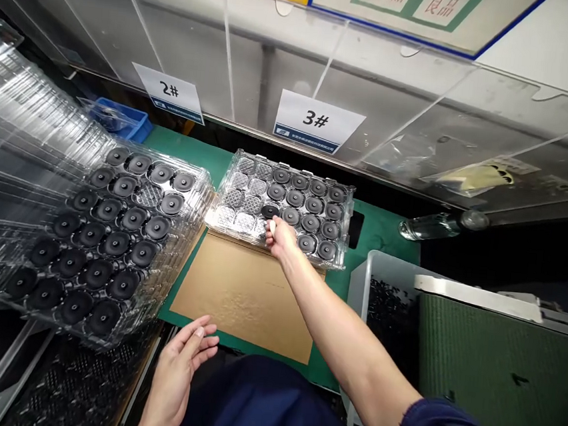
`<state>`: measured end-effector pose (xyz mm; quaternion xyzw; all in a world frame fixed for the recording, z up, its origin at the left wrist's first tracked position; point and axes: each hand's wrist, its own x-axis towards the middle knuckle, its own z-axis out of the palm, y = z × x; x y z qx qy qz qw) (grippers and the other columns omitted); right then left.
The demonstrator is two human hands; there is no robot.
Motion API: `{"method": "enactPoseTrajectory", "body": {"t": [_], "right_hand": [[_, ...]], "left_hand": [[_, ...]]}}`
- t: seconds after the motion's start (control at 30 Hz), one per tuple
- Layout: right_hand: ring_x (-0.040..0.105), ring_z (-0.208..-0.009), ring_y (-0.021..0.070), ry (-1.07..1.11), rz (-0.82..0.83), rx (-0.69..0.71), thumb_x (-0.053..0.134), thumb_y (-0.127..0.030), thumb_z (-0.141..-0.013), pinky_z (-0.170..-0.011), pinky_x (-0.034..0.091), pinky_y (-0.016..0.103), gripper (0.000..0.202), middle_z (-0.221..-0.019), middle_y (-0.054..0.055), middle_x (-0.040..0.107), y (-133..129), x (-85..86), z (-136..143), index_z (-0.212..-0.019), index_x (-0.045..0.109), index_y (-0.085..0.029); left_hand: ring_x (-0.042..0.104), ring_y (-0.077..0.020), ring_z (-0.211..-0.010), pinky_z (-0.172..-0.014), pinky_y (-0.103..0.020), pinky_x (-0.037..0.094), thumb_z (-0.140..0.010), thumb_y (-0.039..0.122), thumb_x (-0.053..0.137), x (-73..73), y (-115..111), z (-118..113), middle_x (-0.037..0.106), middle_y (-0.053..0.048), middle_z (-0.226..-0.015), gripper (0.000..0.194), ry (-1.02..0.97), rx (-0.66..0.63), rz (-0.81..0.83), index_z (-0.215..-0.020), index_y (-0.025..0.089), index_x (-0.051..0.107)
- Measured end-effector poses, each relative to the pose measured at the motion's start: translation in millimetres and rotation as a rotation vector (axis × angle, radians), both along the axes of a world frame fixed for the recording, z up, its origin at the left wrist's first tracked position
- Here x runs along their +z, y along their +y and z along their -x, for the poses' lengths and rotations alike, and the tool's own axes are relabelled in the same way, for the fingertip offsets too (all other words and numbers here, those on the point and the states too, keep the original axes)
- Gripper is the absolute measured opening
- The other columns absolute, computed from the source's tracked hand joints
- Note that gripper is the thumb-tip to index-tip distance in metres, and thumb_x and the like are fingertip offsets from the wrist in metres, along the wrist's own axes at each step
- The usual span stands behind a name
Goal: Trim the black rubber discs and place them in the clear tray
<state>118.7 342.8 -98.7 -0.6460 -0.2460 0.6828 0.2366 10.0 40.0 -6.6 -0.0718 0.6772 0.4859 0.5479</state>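
Observation:
My right hand (281, 237) reaches over the front edge of a clear plastic tray (346, 246), fingers closed at a black round part (270, 210). That part looks darker and more tilted than the seated ones, and my fingertips are partly hidden. Rows of black round parts (296, 199) sit in the pockets on the tray's right side. Cross-hatched pocket bottoms show in its two left columns. Lower down, my left hand (180, 357) hovers near the front edge of a brown cardboard sheet (246, 290), fingers loosely apart with nothing in them.
At left stands a tray stack (190, 224), its top full of black round parts except one pocket. A blue bin (144, 129) is behind it. To the right are a translucent bin (359, 294) of small black pieces, a green conveyor belt (495, 367) and a clear bottle (431, 226).

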Motion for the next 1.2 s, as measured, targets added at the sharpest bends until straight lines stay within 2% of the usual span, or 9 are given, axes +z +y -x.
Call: {"method": "enactPoseTrajectory", "body": {"t": [0.17,0.27,0.33,0.53,0.67,0.8,0.97,1.1,1.2], "right_hand": [[0.062,-0.064,0.0105,-0.196,0.081,0.172,0.064,-0.038,-0.106,-0.057,0.055,0.022,0.025,-0.088,0.0,0.067,-123.6,-2.5,-62.8,-0.11,0.067,-0.013],[0.066,-0.072,0.0132,-0.387,0.195,0.249,0.068,-0.034,-0.104,-0.065,0.06,0.027,0.022,-0.095,0.002,0.069,-189.7,-7.7,-113.6,-0.109,0.068,-0.013],[0.07,-0.088,0.018,-0.551,0.231,0.252,0.067,-0.035,-0.104,-0.077,0.063,0.034,0.024,-0.108,0.006,0.07,-209.7,-12.7,-148.6,-0.118,0.067,-0.014],[0.065,-0.118,0.0283,-0.908,0.235,0.277,0.064,-0.041,-0.105,-0.101,0.057,0.051,0.042,-0.135,0.012,0.063,-179.1,-38.5,-220.0,-0.14,0.058,-0.018],[0.065,-0.116,0.0277,-0.953,0.252,0.327,0.066,-0.041,-0.104,-0.099,0.057,0.05,0.04,-0.135,0.012,0.063,-157.0,-50.6,-234.9,-0.137,0.06,-0.018],[0.067,-0.11,0.0251,-0.93,0.188,0.36,0.066,-0.04,-0.104,-0.097,0.059,0.047,0.033,-0.126,0.01,0.067,-155.9,-48.3,-238.3,-0.127,0.065,-0.017],[0.069,-0.085,0.0191,-0.774,-0.143,0.43,0.063,-0.037,-0.105,-0.081,0.058,0.036,0.022,-0.095,0.004,0.071,-169.6,-15.1,-220.4,-0.108,0.069,-0.016],[0.067,-0.076,0.0185,-0.495,-0.594,0.533,0.058,-0.036,-0.101,-0.074,0.051,0.03,0.023,-0.083,0.002,0.071,-188.3,46.3,-192.9,-0.104,0.072,-0.019],[0.064,-0.073,0.0183,-0.288,-0.917,0.621,0.06,-0.032,-0.097,-0.074,0.048,0.032,0.017,-0.083,0.003,0.073,-195.7,98.5,-178.2,-0.1,0.075,-0.024]], "left_hand": [[0.076,-0.0227,-0.091,-0.079,-0.031,0.067,-0.067,0.046,0.096,-4.3,13.0,3.4,0.081,-0.012,-0.108,0.061,-0.008,-0.029,-0.004,-0.115,0.014,0.076],[0.076,-0.0229,-0.092,-0.08,-0.032,0.067,-0.069,0.044,0.095,-5.5,20.0,-0.6,0.081,-0.011,-0.108,0.059,-0.009,-0.065,0.004,-0.116,0.014,0.076],[0.077,-0.0234,-0.092,-0.08,-0.032,0.067,-0.07,0.042,0.094,-4.4,23.0,-5.0,0.081,-0.012,-0.108,0.057,-0.007,-0.097,0.012,-0.116,0.014,0.076],[0.077,-0.023,-0.089,-0.079,-0.032,0.067,-0.067,0.045,0.096,8.4,31.4,-22.6,0.081,-0.013,-0.107,0.061,0.027,-0.212,0.013,-0.115,0.012,0.076],[0.076,-0.0234,-0.09,-0.079,-0.033,0.066,-0.065,0.051,0.095,19.8,37.9,-33.7,0.081,-0.014,-0.106,0.064,0.074,-0.266,-0.011,-0.114,0.013,0.077],[0.076,-0.0234,-0.089,-0.079,-0.034,0.065,-0.066,0.055,0.093,26.0,40.9,-42.2,0.081,-0.015,-0.106,0.065,0.143,-0.321,-0.045,-0.113,0.012,0.078],[0.076,-0.0261,-0.086,-0.078,-0.037,0.064,-0.075,0.053,0.087,25.2,42.7,-56.9,0.081,-0.016,-0.103,0.053,0.277,-0.433,-0.121,-0.11,0.014,0.08],[0.074,-0.0278,-0.099,-0.095,-0.04,0.06,-0.08,0.04,0.086,37.3,41.5,-67.6,0.079,-0.013,-0.113,0.04,0.489,-0.54,-0.27,-0.117,0.026,0.082],[0.072,-0.0311,-0.11,-0.109,-0.042,0.054,-0.08,0.033,0.087,52.4,32.3,-68.0,0.078,-0.01,-0.12,0.029,0.592,-0.623,-0.382,-0.109,0.033,0.085]]}}
